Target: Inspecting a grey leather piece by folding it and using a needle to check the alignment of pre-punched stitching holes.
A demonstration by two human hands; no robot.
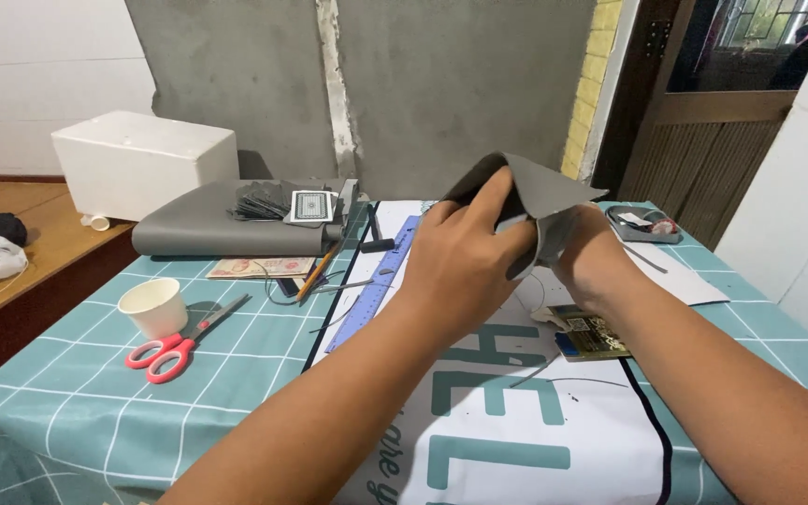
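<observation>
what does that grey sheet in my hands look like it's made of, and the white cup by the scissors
The grey sheet looks like matte faux leather or vinyl: it folds softly between the left hand and right hand without creasing sharply. The white cup looks like plain paper, with a thin rolled rim and dull finish.

A makeshift home craft workshop. The tabletop [236,374] wears a teal checked cloth; left of the hands lie red-handled scissors [180,344], a paper cup [153,307], a blue ruler [374,290] and a roll of grey sheet material [208,229]. Beyond the hands stands a bare, unfinished cement wall [404,84], with a wooden door [703,140] to their right.
</observation>
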